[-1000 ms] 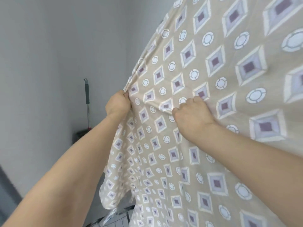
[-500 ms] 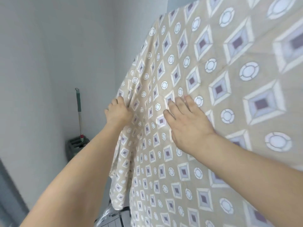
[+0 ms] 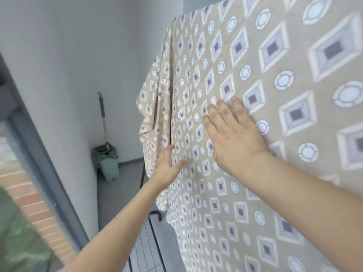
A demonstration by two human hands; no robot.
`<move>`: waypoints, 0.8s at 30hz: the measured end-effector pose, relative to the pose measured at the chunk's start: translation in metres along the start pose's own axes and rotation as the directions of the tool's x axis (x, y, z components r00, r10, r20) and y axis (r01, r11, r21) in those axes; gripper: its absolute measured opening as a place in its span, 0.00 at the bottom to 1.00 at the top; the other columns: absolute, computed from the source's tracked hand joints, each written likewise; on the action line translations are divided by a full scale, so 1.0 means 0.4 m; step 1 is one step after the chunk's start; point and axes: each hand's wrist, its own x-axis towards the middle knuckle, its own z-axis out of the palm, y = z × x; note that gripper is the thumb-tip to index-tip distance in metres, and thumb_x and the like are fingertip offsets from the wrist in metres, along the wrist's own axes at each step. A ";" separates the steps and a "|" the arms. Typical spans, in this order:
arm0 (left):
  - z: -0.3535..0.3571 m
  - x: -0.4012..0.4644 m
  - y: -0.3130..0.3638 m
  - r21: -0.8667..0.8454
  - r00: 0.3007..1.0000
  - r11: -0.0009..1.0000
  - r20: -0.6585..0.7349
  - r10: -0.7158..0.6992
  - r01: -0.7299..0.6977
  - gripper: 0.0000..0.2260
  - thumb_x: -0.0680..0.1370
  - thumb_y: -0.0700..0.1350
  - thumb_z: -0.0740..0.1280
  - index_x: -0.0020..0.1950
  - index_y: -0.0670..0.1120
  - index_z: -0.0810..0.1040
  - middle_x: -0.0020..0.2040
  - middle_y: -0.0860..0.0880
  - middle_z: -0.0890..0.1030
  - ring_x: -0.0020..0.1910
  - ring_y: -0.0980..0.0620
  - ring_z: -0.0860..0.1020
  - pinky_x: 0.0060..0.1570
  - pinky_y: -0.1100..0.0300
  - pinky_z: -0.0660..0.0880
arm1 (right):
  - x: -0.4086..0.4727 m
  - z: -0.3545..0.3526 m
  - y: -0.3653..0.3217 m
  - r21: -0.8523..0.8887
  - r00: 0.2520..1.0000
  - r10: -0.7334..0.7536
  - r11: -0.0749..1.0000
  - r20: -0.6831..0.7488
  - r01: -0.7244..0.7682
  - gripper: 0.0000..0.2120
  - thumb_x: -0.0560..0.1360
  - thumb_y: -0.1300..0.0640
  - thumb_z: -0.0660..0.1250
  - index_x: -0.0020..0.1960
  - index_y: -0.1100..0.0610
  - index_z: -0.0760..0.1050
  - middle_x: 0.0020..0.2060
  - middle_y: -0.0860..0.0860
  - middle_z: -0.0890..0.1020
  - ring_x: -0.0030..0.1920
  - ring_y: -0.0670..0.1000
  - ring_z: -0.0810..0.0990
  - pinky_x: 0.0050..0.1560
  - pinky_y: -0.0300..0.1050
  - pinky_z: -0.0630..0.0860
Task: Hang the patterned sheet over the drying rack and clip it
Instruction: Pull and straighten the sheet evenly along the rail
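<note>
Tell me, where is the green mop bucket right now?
The green mop bucket stands on the floor in the far corner, left of the hanging patterned sheet in the head view. Its mop handle sticks up against the white wall.

I count one patterned sheet (image 3: 255,79) and two hands on it, my left hand (image 3: 169,167) and my right hand (image 3: 233,138). In the corner I count one mop (image 3: 103,118) and one green bucket (image 3: 109,163).
</note>
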 end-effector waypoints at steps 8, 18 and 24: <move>0.236 -0.287 0.046 -0.345 0.941 0.910 0.318 -0.115 0.228 0.44 0.74 0.61 0.71 0.79 0.57 0.46 0.78 0.60 0.47 0.77 0.53 0.52 0.71 0.53 0.57 | -0.229 0.023 -0.039 -0.012 0.988 -0.063 0.998 0.144 0.066 0.37 0.79 0.43 0.50 0.77 0.63 0.38 0.77 0.60 0.42 0.76 0.64 0.39 0.70 0.66 0.33; 0.363 -0.560 0.086 -0.450 0.882 0.778 0.383 -0.275 0.438 0.43 0.74 0.61 0.71 0.79 0.62 0.45 0.80 0.56 0.49 0.77 0.49 0.54 0.72 0.49 0.57 | -0.501 0.047 -0.040 0.017 0.959 -0.133 0.991 0.251 0.133 0.38 0.79 0.41 0.51 0.78 0.62 0.40 0.77 0.60 0.43 0.76 0.64 0.40 0.71 0.66 0.34; 0.417 -0.712 0.131 -0.424 0.895 0.817 0.385 -0.227 0.390 0.47 0.71 0.58 0.75 0.78 0.64 0.45 0.79 0.58 0.47 0.78 0.50 0.51 0.71 0.50 0.56 | -0.649 0.051 -0.027 0.057 0.941 -0.181 0.984 0.285 0.171 0.41 0.78 0.39 0.53 0.78 0.62 0.39 0.77 0.59 0.42 0.76 0.64 0.39 0.71 0.65 0.34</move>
